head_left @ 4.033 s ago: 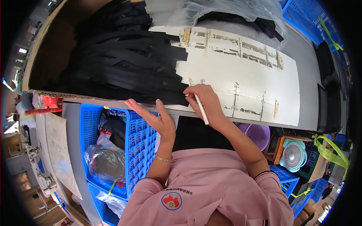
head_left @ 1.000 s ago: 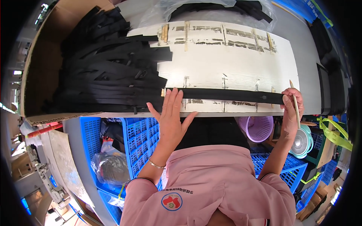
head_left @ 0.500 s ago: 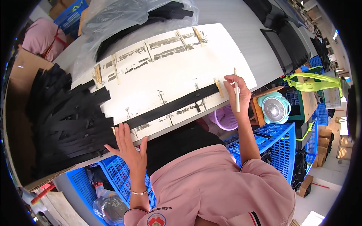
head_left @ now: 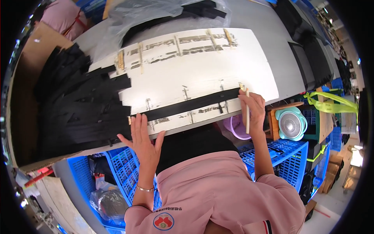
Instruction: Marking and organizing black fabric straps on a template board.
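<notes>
Left hand (head_left: 143, 137) spread flat, fingers open, pinning the near end of a long black strip (head_left: 191, 105) against the white board (head_left: 202, 66). Right hand (head_left: 252, 106) closed around a thin pale stick (head_left: 247, 111), pressing at the strip's far end by the board's right edge. Strip lying straight across the board's front part, beside the heap of black strips (head_left: 74, 105) at left. Apparently mid-marking or aligning; next, probably steady pressure and a clean stroke at that end.

Bright, even daylight; sharp centre, strong fisheye bending at edges.
</notes>
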Demonstrator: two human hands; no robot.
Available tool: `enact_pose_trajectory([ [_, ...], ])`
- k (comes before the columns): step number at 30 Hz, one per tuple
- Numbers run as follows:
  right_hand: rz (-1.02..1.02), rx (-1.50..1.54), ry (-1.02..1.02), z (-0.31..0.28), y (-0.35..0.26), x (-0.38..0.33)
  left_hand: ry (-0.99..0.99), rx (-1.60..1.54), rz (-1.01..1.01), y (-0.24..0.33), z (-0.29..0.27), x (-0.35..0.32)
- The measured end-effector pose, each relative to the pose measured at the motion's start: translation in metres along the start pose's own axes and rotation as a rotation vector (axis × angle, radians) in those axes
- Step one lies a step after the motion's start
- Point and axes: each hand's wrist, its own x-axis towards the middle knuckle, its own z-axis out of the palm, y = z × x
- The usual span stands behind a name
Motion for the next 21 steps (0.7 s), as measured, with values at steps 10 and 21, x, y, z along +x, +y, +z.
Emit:
enact_pose_trajectory([
  [10, 0.441, 1.073, -0.439, 0.045, -0.131, 0.059, 0.065, -0.047, -0.01, -0.001, 0.002, -0.002],
  [21, 0.247, 0.958, -0.482, 0.12, -0.176, 0.053, 0.078, -0.124, -0.019, -0.003, 0.004, -0.002],
])
